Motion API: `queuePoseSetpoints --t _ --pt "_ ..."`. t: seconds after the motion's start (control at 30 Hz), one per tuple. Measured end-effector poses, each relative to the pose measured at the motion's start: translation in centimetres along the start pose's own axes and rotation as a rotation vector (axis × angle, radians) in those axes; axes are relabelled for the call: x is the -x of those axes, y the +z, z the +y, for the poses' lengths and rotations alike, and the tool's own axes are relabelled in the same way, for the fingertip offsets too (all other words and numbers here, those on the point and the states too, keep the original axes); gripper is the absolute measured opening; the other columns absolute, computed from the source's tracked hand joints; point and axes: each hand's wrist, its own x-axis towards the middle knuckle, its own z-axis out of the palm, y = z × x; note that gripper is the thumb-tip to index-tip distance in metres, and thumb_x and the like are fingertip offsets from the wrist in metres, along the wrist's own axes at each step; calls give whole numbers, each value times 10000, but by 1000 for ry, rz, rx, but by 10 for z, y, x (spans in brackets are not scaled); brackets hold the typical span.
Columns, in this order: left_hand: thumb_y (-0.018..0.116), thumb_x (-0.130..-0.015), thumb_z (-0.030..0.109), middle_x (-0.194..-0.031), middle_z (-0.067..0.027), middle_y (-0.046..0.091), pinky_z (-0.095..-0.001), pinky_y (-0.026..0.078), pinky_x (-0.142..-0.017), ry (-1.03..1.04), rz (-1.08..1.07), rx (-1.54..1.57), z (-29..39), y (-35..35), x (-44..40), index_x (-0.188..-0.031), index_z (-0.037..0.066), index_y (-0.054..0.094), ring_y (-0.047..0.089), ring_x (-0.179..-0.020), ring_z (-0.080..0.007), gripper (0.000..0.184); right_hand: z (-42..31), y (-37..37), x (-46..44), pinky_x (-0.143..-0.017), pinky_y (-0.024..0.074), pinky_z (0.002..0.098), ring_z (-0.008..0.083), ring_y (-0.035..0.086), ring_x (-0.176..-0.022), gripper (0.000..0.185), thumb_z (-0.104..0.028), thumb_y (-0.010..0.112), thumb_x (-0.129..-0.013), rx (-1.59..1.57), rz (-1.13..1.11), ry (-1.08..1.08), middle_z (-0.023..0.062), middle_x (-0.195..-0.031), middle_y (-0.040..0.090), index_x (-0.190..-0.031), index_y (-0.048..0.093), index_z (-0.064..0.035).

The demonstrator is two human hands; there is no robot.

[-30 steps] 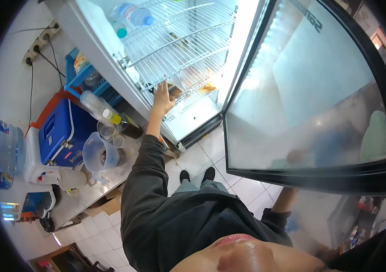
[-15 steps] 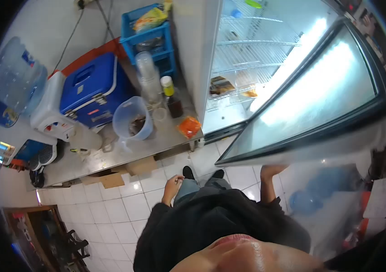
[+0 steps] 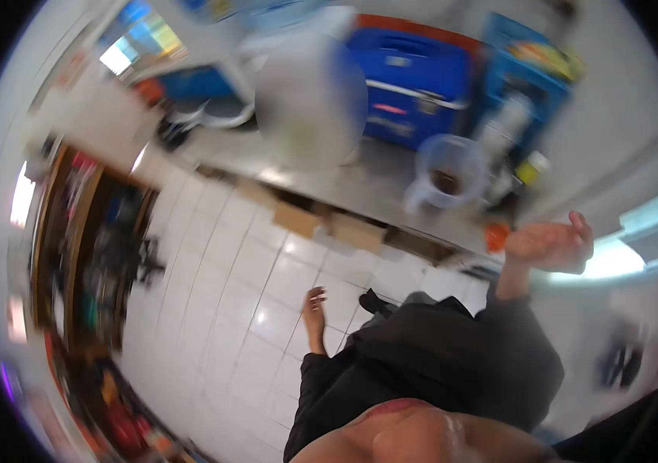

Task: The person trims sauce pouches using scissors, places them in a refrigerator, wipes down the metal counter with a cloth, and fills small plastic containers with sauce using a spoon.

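We judge the setting-down done: a small, shiny orange plastic packet (image 3: 496,237) lies at the right end of the grey metal worktop (image 3: 379,171), just beside our right hand (image 3: 549,243). What is left, we cannot tell. That hand's fingers are half curled and blurred, so we cannot say whether they clasp anything. Our left hand (image 3: 313,307) hangs over the white floor tiles (image 3: 263,315), fingers relaxed, holding nothing visible. We count one packet, one translucent plastic jug (image 3: 430,166), one blue hard-sided cooler box (image 3: 410,85) and one yellow-capped dark bottle (image 3: 528,171).
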Motion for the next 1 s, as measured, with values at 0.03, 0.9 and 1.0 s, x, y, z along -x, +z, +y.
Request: queuePoseSetpoints --t 0.03,0.9,1.0 --pt "447 -906 22 -1006 -48 662 -272 471 -663 -43 -10 3 1 0 8 -1112 76 587 638 -816 -154 254 -14 24 14 -762 428 387 253 487 -892 312 -124 490 -819 -95 -36 50 161 -1040 436 -1091 366 -35" --pt "573 -822 329 -890 -152 657 -411 521 -694 -1175 54 16 -203 -273 25 -1086 70 623 662 -745 -258 373 -414 437 302 -952 401 469 397 497 -1128 329 -196 557 -874 -631 -2197 225 267 -1182 529 -1085 575 56" --pt "572 -822 321 -894 -153 657 -407 521 -694 -1189 326 155 -206 -286 13 -1085 65 623 658 -747 -255 371 -502 488 343 -1000 347 496 373 438 -1207 319 -157 566 -852 -700 -2145 -192 261 -1276 457 -1072 588 73"
